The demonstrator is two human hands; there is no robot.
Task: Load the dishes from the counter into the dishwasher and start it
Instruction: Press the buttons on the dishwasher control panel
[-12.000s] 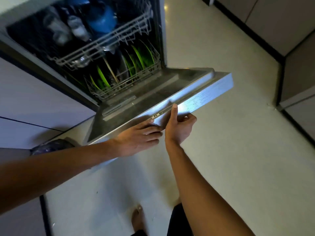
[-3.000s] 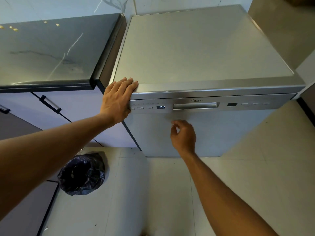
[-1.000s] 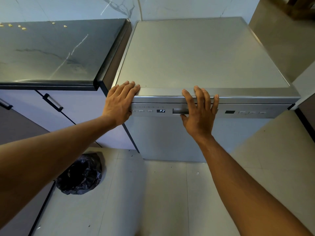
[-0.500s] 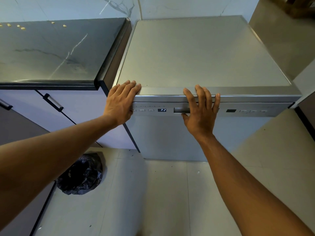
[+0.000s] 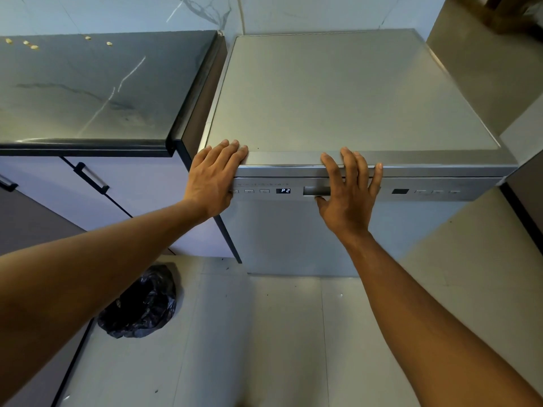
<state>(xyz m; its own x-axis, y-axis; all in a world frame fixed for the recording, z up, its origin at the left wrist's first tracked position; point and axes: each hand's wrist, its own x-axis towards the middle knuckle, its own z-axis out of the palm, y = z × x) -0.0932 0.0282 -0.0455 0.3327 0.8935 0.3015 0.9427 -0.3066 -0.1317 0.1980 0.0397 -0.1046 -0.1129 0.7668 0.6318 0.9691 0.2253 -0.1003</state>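
Note:
The silver dishwasher (image 5: 352, 92) stands with its door (image 5: 288, 236) shut, so no dishes show. Its control strip has a lit display (image 5: 283, 190) reading P2. My left hand (image 5: 214, 177) lies flat over the front left corner, fingers on the top and palm covering the left end of the strip. My right hand (image 5: 349, 198) is spread over the middle of the front edge, fingers up on the top. Its thumb sits just below the handle recess (image 5: 316, 190). Neither hand holds anything.
A dark marbled counter (image 5: 88, 92) adjoins the dishwasher on the left, with a few small crumbs (image 5: 29, 45) at its back. White cabinet fronts with black handles (image 5: 91, 177) sit below it. A black plastic bag (image 5: 141, 304) lies on the tiled floor. A wall corner stands at right.
Twelve seconds ago the door hung open with loaded racks; now it is shut. My right hand rose from below the panel to the top edge. Nothing has moved in the last second.

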